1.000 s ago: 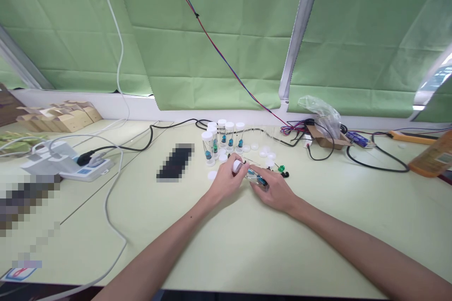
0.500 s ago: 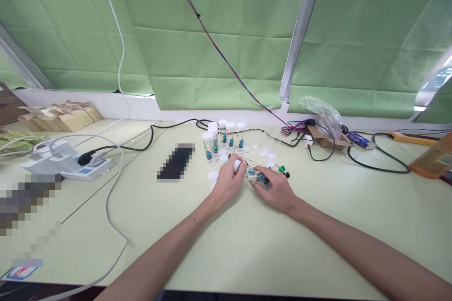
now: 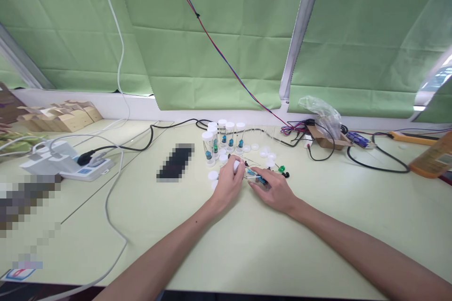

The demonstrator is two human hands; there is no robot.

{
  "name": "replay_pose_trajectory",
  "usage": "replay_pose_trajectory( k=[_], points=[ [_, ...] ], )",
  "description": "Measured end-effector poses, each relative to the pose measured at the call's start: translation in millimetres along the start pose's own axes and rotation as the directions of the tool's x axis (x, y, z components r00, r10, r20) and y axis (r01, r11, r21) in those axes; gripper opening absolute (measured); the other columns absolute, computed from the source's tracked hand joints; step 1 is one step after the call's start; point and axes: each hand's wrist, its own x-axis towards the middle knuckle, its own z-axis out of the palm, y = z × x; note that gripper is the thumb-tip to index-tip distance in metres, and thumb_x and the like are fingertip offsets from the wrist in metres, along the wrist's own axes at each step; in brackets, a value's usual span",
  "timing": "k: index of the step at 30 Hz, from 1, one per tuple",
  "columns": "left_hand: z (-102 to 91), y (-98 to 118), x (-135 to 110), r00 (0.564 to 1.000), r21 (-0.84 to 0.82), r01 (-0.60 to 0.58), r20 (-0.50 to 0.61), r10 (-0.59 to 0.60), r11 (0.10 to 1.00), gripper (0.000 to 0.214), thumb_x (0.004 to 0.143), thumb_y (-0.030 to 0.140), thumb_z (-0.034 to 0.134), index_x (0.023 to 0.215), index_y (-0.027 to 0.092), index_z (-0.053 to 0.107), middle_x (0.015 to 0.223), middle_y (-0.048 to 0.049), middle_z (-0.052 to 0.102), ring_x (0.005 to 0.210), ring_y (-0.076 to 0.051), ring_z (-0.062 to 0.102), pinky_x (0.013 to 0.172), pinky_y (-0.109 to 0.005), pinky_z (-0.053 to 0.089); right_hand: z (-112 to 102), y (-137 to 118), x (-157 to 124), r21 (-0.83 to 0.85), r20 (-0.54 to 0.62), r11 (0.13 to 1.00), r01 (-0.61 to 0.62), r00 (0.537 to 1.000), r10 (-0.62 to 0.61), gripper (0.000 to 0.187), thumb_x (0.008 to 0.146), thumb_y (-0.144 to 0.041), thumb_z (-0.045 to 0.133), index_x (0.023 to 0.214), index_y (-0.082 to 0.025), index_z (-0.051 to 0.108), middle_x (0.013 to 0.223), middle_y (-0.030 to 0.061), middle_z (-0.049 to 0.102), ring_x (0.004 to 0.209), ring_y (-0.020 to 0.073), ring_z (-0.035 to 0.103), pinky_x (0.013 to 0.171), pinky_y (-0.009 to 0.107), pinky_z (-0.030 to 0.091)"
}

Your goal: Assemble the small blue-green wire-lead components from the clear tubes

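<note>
My left hand (image 3: 228, 181) is closed around the end of a small clear tube whose white cap (image 3: 236, 165) shows by the thumb. My right hand (image 3: 277, 190) is closed, thumb and fingers pinching a small blue part (image 3: 262, 180) on a thin metal rod at the tube's other end. Whether that part lies inside the tube I cannot tell. Behind my left hand stand several clear tubes (image 3: 209, 149) with white caps, upright, holding blue or green parts. Loose white caps (image 3: 213, 176) lie around them, and a green part with a black end (image 3: 281, 169) rests beyond my right hand.
A dark pixelated slab (image 3: 175, 162) lies to the left. Further left are a white power strip (image 3: 92, 169) with cables and folded cardboard boxes (image 3: 67, 115). At the back right sit a small open box (image 3: 334, 143) with a plastic bag, wires, and an orange bottle (image 3: 436, 157).
Both hands stay nearly where they were, keeping the same hold. My left hand has shifted very slightly; the tubes and caps on the table have not moved.
</note>
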Motion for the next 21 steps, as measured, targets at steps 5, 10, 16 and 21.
replay_pose_trajectory(
  k=[5,10,16,21],
  points=[
    [1.7,2.0,-2.6,0.999,-0.008,-0.004,-0.037,0.004,1.0,0.023,0.093,0.041,0.042,0.082,0.022,0.048,0.064,0.0036,0.045,0.056,-0.013,0.04,0.058,-0.025,0.031,0.2,-2.4,-0.4,0.013,0.008,1.0,-0.003,1.0,0.003,0.039,0.089,-0.028,0.06,0.127,-0.02,0.057,0.108,0.0102,0.071,0.091,0.0224,0.069,0.08,0.036,0.056],
    [2.5,3.0,-3.6,0.998,0.002,-0.015,-0.061,0.016,1.0,0.023,0.094,0.04,0.042,0.081,0.022,0.05,0.063,0.003,0.046,0.057,-0.014,0.04,0.059,-0.026,0.031,2.2,-3.3,-1.9,0.032,0.013,0.999,-0.01,1.0,0.01,0.04,0.089,-0.028,0.06,0.128,-0.02,0.056,0.111,0.0108,0.07,0.093,0.0233,0.068,0.082,0.037,0.056],
    [2.1,1.5,-4.0,0.997,0.046,-0.052,-0.062,0.055,0.998,0.022,0.096,0.038,0.039,0.082,0.022,0.048,0.066,0.0022,0.046,0.059,-0.014,0.041,0.06,-0.026,0.032,3.2,-6.1,-2.6,0.031,0.004,0.999,-0.018,1.0,0.017,0.039,0.088,-0.028,0.061,0.126,-0.019,0.057,0.107,0.0106,0.071,0.09,0.023,0.068,0.08,0.036,0.057],
    [2.0,0.0,-5.8,0.997,0.079,-0.057,-0.056,0.061,0.995,0.023,0.097,0.038,0.036,0.084,0.022,0.047,0.066,0.0028,0.045,0.058,-0.014,0.04,0.061,-0.026,0.032,3.1,-8.9,-2.5,0.037,-0.006,0.999,-0.007,1.0,0.007,0.038,0.088,-0.027,0.061,0.125,-0.018,0.057,0.106,0.0116,0.071,0.09,0.0231,0.068,0.08,0.036,0.057]
  ],
)
